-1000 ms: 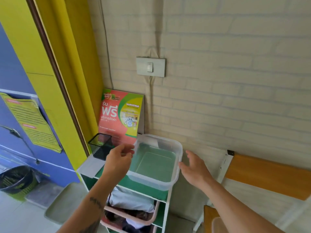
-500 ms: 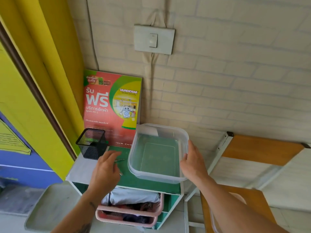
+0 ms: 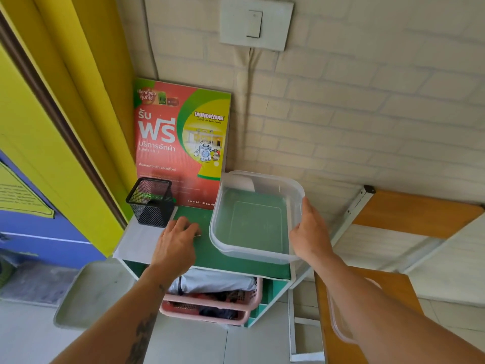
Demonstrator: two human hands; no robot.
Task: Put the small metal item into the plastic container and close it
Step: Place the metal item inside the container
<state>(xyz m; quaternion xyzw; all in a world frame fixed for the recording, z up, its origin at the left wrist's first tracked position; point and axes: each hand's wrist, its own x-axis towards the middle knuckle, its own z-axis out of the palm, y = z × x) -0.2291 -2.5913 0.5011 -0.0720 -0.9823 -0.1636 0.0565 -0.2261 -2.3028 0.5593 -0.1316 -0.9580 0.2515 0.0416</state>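
A clear plastic container (image 3: 219, 241), open and empty, stands on the green top of a small shelf unit (image 3: 210, 257). My right hand (image 3: 309, 232) grips its right wall. My left hand (image 3: 175, 243) lies palm down on the green top just left of the container, fingers bent onto the surface. A thin tip of the small metal item (image 3: 198, 235) pokes out from under its fingertips; the rest is hidden. I cannot tell whether the fingers hold it. A clear lid (image 3: 337, 325) rests on the wooden seat at the lower right.
A black mesh cup (image 3: 151, 203) stands at the back left of the shelf top, and a red poster (image 3: 181, 143) leans on the brick wall behind. Pink baskets (image 3: 210, 303) fill the shelf below. A grey tray (image 3: 86, 292) lies on the floor at left.
My left hand has come down from the container's left rim onto the green top over the metal item. My right hand has closed on the container's right wall. The camera has moved closer.
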